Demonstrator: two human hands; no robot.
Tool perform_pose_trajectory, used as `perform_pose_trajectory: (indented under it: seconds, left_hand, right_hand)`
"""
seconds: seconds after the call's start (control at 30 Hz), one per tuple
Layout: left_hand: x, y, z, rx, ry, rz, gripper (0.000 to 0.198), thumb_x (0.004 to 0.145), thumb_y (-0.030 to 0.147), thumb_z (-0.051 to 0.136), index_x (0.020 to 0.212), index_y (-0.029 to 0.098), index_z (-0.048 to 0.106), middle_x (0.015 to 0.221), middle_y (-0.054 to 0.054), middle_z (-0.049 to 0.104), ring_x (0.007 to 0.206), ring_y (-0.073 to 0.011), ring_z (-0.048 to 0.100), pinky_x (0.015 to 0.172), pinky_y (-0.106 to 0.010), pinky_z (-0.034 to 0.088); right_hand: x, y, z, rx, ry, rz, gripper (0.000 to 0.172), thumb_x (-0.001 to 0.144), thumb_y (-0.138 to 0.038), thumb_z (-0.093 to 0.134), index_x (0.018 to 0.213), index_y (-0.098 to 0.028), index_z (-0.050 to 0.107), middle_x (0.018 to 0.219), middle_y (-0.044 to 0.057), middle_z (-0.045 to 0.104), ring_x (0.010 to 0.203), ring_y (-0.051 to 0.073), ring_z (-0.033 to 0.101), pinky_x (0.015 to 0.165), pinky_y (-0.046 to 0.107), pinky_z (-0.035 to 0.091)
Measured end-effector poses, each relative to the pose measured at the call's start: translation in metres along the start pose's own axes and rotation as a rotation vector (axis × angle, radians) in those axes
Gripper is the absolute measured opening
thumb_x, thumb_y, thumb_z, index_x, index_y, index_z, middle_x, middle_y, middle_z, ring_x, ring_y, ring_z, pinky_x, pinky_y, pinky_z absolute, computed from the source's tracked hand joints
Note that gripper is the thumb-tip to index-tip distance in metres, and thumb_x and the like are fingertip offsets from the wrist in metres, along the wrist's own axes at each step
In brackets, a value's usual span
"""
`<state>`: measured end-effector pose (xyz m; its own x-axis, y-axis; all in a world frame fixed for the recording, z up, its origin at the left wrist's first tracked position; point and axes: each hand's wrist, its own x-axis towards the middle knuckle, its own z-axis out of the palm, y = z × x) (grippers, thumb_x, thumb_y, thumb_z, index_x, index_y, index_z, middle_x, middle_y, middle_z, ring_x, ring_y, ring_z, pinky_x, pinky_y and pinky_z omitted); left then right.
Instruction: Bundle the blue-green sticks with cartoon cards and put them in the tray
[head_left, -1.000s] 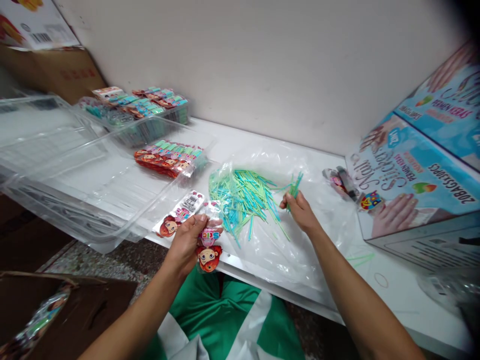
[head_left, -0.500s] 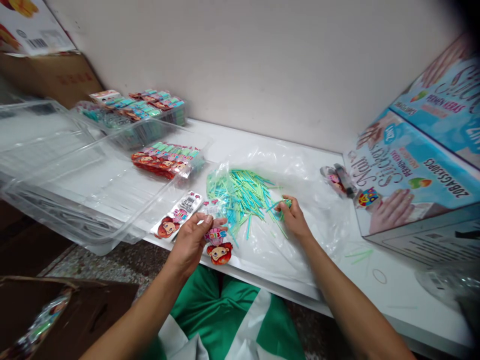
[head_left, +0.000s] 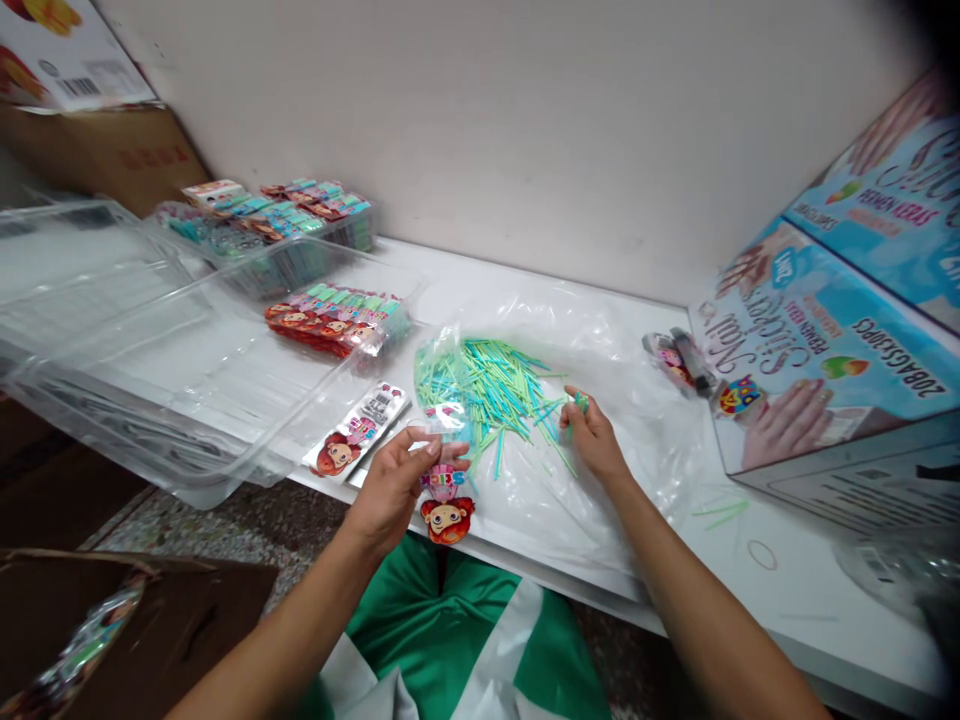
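My left hand (head_left: pixel 397 480) is closed on a clear printed packet (head_left: pixel 448 515) with a red-haired cartoon figure, held between thumb and fingers over the table's front edge. My right hand (head_left: pixel 596 440) has its fingers bent together, with a bit of green showing at the fingertips, seemingly thin sticks. It is just right of a loose pile of thin green and blue sticks (head_left: pixel 499 385), which spills from a clear plastic bag (head_left: pixel 600 350) spread on the table. Left of my left hand lies a stack of flat printed packets (head_left: pixel 356 435).
A clear plastic bin (head_left: pixel 199 495) stands at left, near filled packets (head_left: pixel 330 315) in a row. Behind it are more packets in a clear tray (head_left: pixel 352 230). Blue printed boxes (head_left: pixel 825 350) stand at right, beside a rubber band (head_left: pixel 763 555). An open carton (head_left: pixel 187 620) is at lower left.
My left hand has shifted slightly right with the packet. My right hand has drawn a little right, away from the stick pile, and its fingers have curled in more.
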<state>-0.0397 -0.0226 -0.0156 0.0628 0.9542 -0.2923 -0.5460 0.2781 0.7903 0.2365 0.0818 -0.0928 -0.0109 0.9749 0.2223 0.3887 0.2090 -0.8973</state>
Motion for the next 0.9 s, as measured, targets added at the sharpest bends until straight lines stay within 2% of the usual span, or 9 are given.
perform_pose_trajectory:
  seconds: [0.1,0.2,0.43,0.53,0.67,0.73,0.83,0.9]
  left_hand:
    - [0.002,-0.004,0.002,0.019,-0.019,-0.021,0.025,0.075,0.023,0.067,0.095,0.012,0.057,0.092,-0.011,0.072,0.076,-0.0184,0.069,0.072,-0.029,0.052]
    - [0.003,-0.007,0.004,0.033,-0.032,-0.034,0.021,0.076,0.023,0.066,0.091,0.009,0.062,0.089,-0.012,0.072,0.077,-0.0186,0.069,0.076,-0.029,0.05]
    - [0.0,-0.009,0.004,0.048,-0.041,-0.049,0.018,0.073,0.02,0.069,0.088,0.012,0.066,0.089,-0.009,0.073,0.082,-0.0202,0.068,0.081,-0.032,0.049]
    - [0.0,-0.01,0.002,0.048,-0.056,-0.05,0.019,0.072,0.021,0.07,0.089,0.012,0.066,0.088,-0.008,0.072,0.081,-0.02,0.068,0.081,-0.033,0.049]
    - [0.002,-0.014,0.002,0.097,-0.059,-0.036,0.022,0.072,0.025,0.07,0.09,0.012,0.066,0.089,-0.009,0.072,0.079,-0.02,0.068,0.079,-0.032,0.049]
    - [0.004,-0.016,0.004,0.143,-0.068,-0.02,0.024,0.072,0.028,0.07,0.09,0.012,0.066,0.089,-0.011,0.072,0.079,-0.0207,0.068,0.077,-0.033,0.05]
    - [0.008,-0.021,0.008,0.201,-0.083,-0.017,0.027,0.071,0.032,0.07,0.089,0.012,0.067,0.09,-0.012,0.072,0.078,-0.0216,0.068,0.073,-0.033,0.051]
    - [0.009,-0.022,0.011,0.216,-0.098,-0.018,0.028,0.07,0.033,0.071,0.088,0.012,0.068,0.09,-0.012,0.072,0.078,-0.0215,0.068,0.073,-0.033,0.052]
  right_hand:
    - [0.001,-0.009,-0.001,0.022,-0.014,-0.019,0.034,0.088,-0.045,0.043,0.107,-0.018,0.053,0.076,0.001,0.057,0.076,0.015,0.056,0.081,0.033,0.044]
    - [0.001,-0.014,-0.001,0.049,-0.007,-0.03,0.03,0.089,-0.046,0.04,0.098,-0.02,0.051,0.079,0.001,0.058,0.078,0.015,0.058,0.08,0.033,0.045]
    - [-0.006,0.007,0.004,0.011,0.049,0.024,0.03,0.088,-0.051,0.038,0.091,-0.022,0.046,0.081,0.002,0.059,0.08,0.017,0.058,0.081,0.036,0.044]
    - [-0.01,0.007,0.006,-0.027,0.043,0.042,0.031,0.089,-0.051,0.037,0.088,-0.021,0.046,0.083,0.003,0.059,0.08,0.017,0.056,0.08,0.035,0.043]
    - [-0.017,-0.025,0.007,-0.068,-0.021,0.023,0.03,0.09,-0.049,0.038,0.085,-0.021,0.047,0.075,0.001,0.056,0.074,0.016,0.054,0.076,0.031,0.042]
    - [-0.023,-0.052,0.01,-0.076,-0.168,-0.018,0.028,0.092,-0.046,0.034,0.087,-0.021,0.047,0.07,-0.001,0.052,0.068,0.015,0.052,0.071,0.029,0.043]
    - [-0.034,-0.093,0.015,-0.058,-0.381,-0.036,0.027,0.094,-0.041,0.033,0.103,-0.02,0.048,0.067,-0.002,0.048,0.065,0.014,0.05,0.066,0.027,0.042]
    - [-0.041,-0.112,0.02,-0.076,-0.518,-0.055,0.026,0.094,-0.041,0.033,0.1,-0.02,0.049,0.069,-0.002,0.049,0.066,0.014,0.05,0.066,0.027,0.042]
